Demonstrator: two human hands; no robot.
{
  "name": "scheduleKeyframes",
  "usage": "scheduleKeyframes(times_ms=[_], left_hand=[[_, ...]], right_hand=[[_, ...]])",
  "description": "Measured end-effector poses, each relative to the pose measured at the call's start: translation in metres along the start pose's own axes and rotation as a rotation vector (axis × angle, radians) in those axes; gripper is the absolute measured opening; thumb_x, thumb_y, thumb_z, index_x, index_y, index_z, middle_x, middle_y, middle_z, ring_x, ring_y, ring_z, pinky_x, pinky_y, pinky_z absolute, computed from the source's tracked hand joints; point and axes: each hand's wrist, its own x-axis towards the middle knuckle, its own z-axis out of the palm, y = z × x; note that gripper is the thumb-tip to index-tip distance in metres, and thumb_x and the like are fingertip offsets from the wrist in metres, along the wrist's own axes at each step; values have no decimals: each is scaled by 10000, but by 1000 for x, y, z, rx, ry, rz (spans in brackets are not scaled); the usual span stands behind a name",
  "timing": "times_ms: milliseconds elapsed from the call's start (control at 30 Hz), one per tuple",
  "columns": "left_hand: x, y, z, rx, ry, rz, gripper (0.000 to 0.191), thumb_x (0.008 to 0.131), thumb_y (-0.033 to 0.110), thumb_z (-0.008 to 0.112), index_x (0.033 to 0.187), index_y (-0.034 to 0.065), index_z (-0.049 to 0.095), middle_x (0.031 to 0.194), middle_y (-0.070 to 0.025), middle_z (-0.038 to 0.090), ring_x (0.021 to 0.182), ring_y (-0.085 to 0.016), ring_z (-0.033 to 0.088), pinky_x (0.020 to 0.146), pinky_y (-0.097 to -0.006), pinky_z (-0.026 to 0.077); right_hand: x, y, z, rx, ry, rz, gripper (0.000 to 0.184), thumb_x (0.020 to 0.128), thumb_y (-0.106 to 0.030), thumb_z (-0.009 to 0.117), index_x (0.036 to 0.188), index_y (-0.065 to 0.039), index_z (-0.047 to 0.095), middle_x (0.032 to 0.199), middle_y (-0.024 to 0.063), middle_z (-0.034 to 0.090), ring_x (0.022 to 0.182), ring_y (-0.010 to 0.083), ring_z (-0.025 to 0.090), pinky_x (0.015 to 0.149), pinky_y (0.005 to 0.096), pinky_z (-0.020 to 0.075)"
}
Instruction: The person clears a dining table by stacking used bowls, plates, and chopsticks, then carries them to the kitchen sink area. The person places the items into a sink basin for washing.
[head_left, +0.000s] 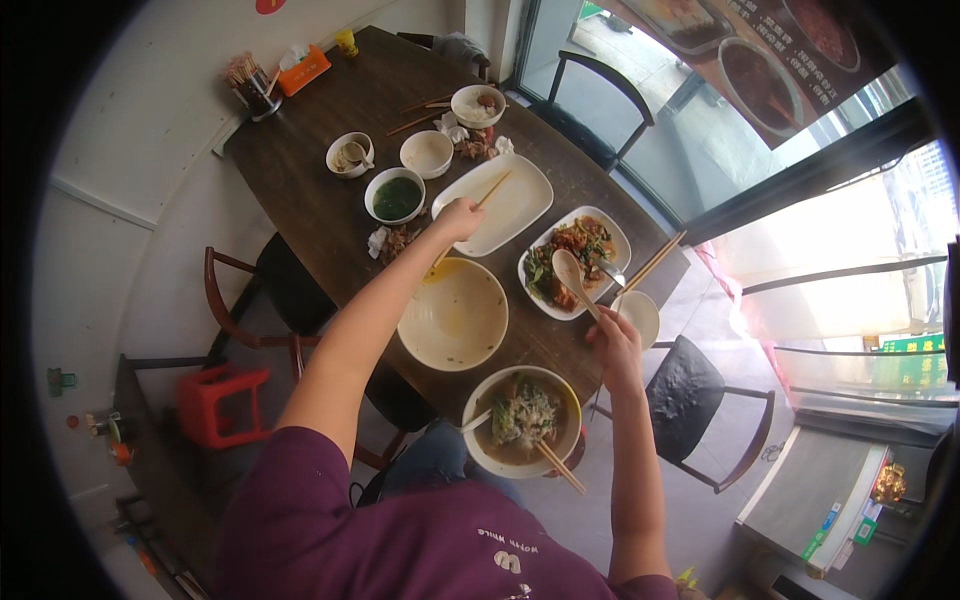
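My left hand (459, 219) is closed around a pair of chopsticks (493, 190) that angles over a white oblong plate (517, 214), which holds no food. My right hand (615, 345) grips the handle of a pale soup spoon (570, 271). The spoon's bowl hangs over a white dish of cooked meat and greens (592, 234); a metal spoon (611, 271) rests on that dish. Below my left forearm is a large, nearly empty bowl (454, 330) with food specks. Nearest my body, a bowl of broth and leftovers (521, 420) contains chopsticks (562, 466) and a white spoon (475, 421).
Beyond the plate are a bowl of green soup (397, 198), a bowl with a spoon (349, 155), an empty bowl (426, 154) and a rice bowl (478, 106). Scraps and tissues (474, 144) litter the dark table (337, 97). A small bowl (641, 319) sits by my right hand.
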Motion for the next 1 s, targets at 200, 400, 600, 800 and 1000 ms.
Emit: scheduleKeyframes(times_ms=[200,400,600,800,1000], left_hand=[[38,-1,11,259,11,101,284,793,230,546,978,32,631,806,-171,650,652,-256,645,616,-363,502],[37,-12,16,298,-11,157,241,756,142,521,917,-10,617,906,-244,628,914,-370,606,819,-433,471],[18,5,-10,196,147,200,297,770,172,535,997,-13,580,909,-262,619,884,-377,610,763,-432,487],[11,30,-34,-386,-276,-82,229,871,153,522,1042,1,542,882,-69,575,745,-138,593,601,-283,528],[4,38,-23,-323,-254,-66,275,870,142,525,1111,9,520,871,-66,578,736,-136,598,596,-277,516]], right_hand=[[111,7,94,-21,74,-62,234,916,-187,486,1069,-19,540,750,119,648,359,58,334,319,214,224],[148,34,132,-106,46,-140,242,902,-186,495,1037,0,570,794,126,672,382,55,359,345,220,266],[144,31,122,-225,48,-33,275,874,-199,523,1035,10,600,806,123,671,410,54,382,372,214,289],[133,26,105,-156,25,-50,195,853,-185,586,945,-19,636,596,-21,524,372,50,340,348,241,219],[75,-30,76,-11,60,25,232,856,-182,561,994,-4,618,825,63,652,400,33,351,362,210,245]])
